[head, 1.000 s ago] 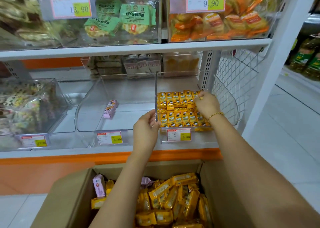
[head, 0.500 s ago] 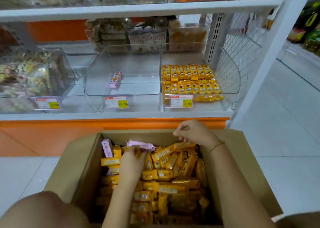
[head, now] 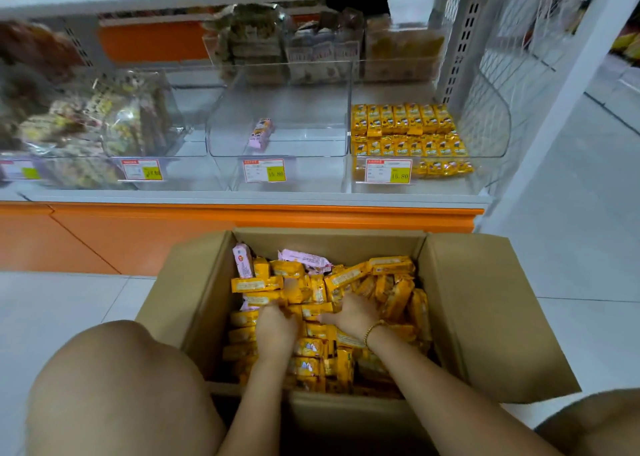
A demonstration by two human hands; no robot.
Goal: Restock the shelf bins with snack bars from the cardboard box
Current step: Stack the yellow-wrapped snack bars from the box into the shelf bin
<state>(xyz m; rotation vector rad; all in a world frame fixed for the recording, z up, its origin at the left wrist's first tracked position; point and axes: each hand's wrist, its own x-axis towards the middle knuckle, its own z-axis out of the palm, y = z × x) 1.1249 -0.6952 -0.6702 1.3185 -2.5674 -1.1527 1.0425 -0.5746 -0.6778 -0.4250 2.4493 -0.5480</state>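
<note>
While digging in the box [head: 485, 317], with left hand [head: 277, 327] and right hand [head: 353, 317] just beside each other but not touching, palms down on the loose pile of yellow bars [head: 256, 284] and fingertips sunk between the wrappers, cannot tell whether closed on any bar or only pressing. Probably at the step of gathering a new handful for the right bin [head: 491, 120], already lined with two neat rows [head: 401, 133] of the same kind, plus a few more at the front beside the price tag [head: 388, 175]. Could easily go wrong by scooping too many at once: smooth wrappers, likely to slide out between the fingers on the way up and land on the floor [head: 69, 300] or back in the box. Could also catch a pink bar [head: 301, 258] by mistake, since lying mixed in at the far side of the pile, and then carry it to the wrong place; belongs apparently in the middle bin [head: 225, 126], holding only one of that kind now. Might knock the neat rows out of order if dropped from above instead of laid down flat. Might crush soft bars by pressing hard into the pile. Better to take few, check the colour, then lift.
</note>
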